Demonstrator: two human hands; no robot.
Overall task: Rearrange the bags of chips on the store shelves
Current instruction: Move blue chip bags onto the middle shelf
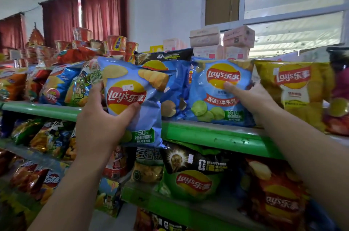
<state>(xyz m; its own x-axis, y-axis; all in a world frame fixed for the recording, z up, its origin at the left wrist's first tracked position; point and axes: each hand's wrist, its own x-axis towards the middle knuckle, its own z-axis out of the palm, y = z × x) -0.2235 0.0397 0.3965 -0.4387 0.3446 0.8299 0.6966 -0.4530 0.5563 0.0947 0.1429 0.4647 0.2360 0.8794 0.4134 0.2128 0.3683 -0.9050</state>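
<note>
My left hand (103, 117) grips a light-blue Lay's bag (139, 123), lifted in front of the green top shelf (217, 134) and overlapping its edge. My right hand (251, 96) holds a second light-blue Lay's bag with green lime slices (213, 102) that stands on the top shelf, thumb across its logo. Between the two bags stands a darker blue Lay's bag (175, 87) with a black bag behind it. A yellow Lay's bag (296, 94) stands to the right of my right hand.
More chip bags (62, 87) fill the top shelf's left end. Instant-noodle cups (115, 43) and pink boxes (205, 36) are stacked behind. The lower shelf (170, 206) holds a green Lay's bag (190, 185) and a red Lay's bag (277, 198). Above are red curtains and a window.
</note>
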